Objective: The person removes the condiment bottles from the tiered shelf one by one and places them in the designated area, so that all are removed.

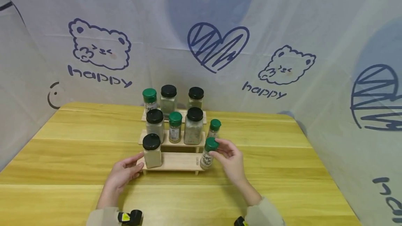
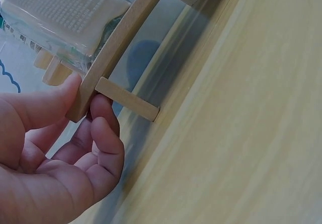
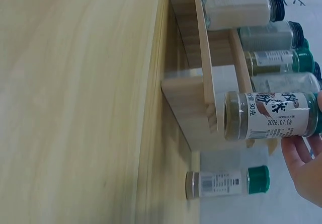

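Printed cloth (image 1: 157,55) hangs behind our surface (image 1: 273,170). Our right hand (image 1: 232,159) pinches a green-capped jar (image 1: 207,158) at the lower right of the rack (image 1: 179,161); probably light and slick, it suits gripping near the cap (image 1: 211,144). Our left hand (image 1: 124,174) pinches the rack's left edge.

The head view looks forward and down over the bench (image 1: 267,163), taking in both far corners. Very close, the left wrist view shows the rack's (image 1: 179,163) left end, tilted. The right wrist view, turned sideways, shares its front plank (image 3: 204,53).
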### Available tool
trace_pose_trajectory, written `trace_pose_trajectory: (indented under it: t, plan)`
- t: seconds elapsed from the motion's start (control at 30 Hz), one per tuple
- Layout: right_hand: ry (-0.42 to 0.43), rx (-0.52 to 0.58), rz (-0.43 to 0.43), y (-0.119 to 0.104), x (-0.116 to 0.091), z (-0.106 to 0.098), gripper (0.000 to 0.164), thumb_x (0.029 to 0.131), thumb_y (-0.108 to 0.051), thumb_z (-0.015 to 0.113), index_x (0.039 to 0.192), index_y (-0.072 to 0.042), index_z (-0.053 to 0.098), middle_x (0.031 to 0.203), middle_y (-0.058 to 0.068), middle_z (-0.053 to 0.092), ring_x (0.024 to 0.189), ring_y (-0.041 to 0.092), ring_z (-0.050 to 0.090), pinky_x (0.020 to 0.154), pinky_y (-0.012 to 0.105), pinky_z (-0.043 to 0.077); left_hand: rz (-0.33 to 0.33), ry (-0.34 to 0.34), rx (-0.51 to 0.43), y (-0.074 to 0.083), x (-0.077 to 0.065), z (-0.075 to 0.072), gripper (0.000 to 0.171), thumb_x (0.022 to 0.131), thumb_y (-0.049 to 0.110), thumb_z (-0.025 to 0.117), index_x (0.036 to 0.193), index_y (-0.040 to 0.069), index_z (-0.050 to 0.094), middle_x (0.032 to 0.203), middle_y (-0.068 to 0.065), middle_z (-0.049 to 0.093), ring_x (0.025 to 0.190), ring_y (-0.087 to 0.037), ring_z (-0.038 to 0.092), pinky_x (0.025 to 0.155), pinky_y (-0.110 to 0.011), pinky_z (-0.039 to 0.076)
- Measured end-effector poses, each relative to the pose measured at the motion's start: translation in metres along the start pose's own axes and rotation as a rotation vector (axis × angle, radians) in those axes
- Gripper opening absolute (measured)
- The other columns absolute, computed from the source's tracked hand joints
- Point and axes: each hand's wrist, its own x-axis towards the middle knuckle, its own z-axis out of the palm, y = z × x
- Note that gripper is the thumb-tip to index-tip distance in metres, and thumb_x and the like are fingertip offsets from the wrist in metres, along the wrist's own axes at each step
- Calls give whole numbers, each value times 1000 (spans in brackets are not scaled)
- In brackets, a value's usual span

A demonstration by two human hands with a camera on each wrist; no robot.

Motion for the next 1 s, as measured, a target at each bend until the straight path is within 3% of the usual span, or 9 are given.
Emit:
trace_pose_trajectory:
  t: [0.17, 0.47, 1.0]
  plan:
    - [25, 22, 1, 2, 3, -8, 33, 71, 14, 66, 103, 13, 55, 92, 12, 60, 85, 14, 59, 76, 28, 50, 3, 2, 1, 0, 1, 0, 48, 87, 4, 56, 130, -5, 38, 138, -24, 30, 72, -5, 54, 61, -21, 47]
    - [67, 14, 23, 14, 10, -21, 34, 70, 18, 64, 101, 16, 52, 96, 28, 56, 85, 14, 58, 77, 28, 50, 11, -2, 4, 1, 0, 0, 47, 87, 4, 56, 130, -5, 39, 137, -24, 30, 72, -5, 54, 61, -21, 46]
    - [127, -148, 97, 29, 32, -38, 33, 68, 13, 69, 99, 13, 56, 95, 25, 59, 81, 9, 57, 73, 21, 49, 2, -10, 2, 0, 0, -1, 48, 87, 4, 56, 130, -5, 38, 140, -23, 25, 73, -5, 52, 62, -20, 46]
